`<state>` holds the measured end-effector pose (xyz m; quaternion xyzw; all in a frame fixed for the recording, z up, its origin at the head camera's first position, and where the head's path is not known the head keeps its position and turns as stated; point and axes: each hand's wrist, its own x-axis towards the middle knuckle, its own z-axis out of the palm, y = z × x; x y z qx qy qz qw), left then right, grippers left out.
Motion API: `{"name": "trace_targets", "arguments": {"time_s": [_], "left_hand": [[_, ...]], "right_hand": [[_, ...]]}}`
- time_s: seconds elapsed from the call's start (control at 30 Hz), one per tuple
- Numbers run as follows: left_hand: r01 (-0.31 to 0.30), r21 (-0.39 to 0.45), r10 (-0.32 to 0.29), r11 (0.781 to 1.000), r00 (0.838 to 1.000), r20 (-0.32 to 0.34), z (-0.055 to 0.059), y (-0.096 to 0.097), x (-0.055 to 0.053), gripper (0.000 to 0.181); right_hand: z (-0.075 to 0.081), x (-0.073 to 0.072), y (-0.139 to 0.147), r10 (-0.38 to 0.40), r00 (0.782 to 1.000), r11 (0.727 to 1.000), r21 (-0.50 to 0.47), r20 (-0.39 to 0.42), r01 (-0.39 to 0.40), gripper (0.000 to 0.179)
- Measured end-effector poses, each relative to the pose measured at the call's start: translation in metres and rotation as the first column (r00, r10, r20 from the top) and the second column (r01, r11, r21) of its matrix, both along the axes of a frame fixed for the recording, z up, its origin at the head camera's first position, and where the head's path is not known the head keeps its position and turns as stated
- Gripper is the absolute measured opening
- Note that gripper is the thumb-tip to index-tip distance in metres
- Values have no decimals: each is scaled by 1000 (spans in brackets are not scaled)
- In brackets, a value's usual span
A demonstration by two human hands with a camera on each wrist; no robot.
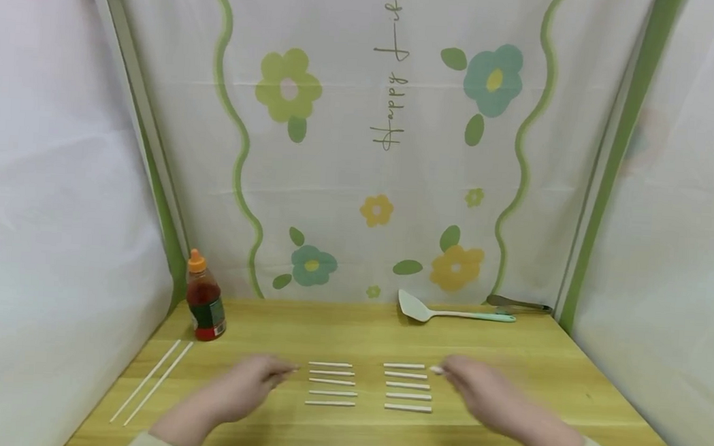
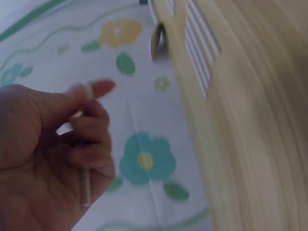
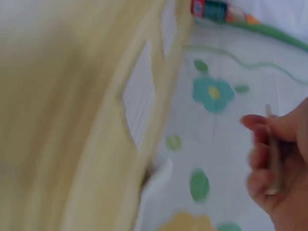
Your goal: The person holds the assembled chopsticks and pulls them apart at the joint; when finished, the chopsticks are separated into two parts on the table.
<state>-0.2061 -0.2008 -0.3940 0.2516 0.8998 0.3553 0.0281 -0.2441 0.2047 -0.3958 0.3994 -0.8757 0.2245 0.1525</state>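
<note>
Two columns of short white sticks lie on the wooden table, a left column (image 1: 331, 382) and a right column (image 1: 408, 386), each with several sticks roughly parallel. My left hand (image 1: 249, 383), just left of the left column, grips a thin stick (image 2: 85, 187); its fingers curl round the shaft and its lower end shows beneath them. To the right of the right column, my right hand (image 1: 487, 395) holds a similar stick (image 3: 275, 166) in curled fingers, its tip sticking out past the thumb. Both hands are raised off the tabletop in the wrist views.
A sauce bottle (image 1: 207, 302) with an orange cap stands at the back left, and two long thin white sticks (image 1: 146, 381) lie in front of it. Along the back right are a pale spatula (image 1: 416, 307) and dark tongs (image 1: 514, 303). A flowered curtain (image 1: 347, 181) hangs behind.
</note>
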Motion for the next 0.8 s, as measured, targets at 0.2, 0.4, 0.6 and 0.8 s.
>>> {"name": "trace_targets", "arguments": {"time_s": [0.2,0.4,0.6,0.8], "left_hand": [[94,-117,-104,989,991,-82,-27,52,-9,14],[-29,-292,-44,956,970,-241,-47,69,-24,28],[-75,-310,7,948,977,-214,-59,71,-36,27],[-81,-320,-2,944,969,-249,-68,69,-38,26]], "right_hand": [[-35,3,-37,45,941,976,184,336,-112,6],[-48,-6,-48,-23,961,967,250,276,-49,27],[-53,-12,-51,-51,954,963,269,296,-32,27],[-57,-15,-56,-22,965,959,278,260,-53,28]]}}
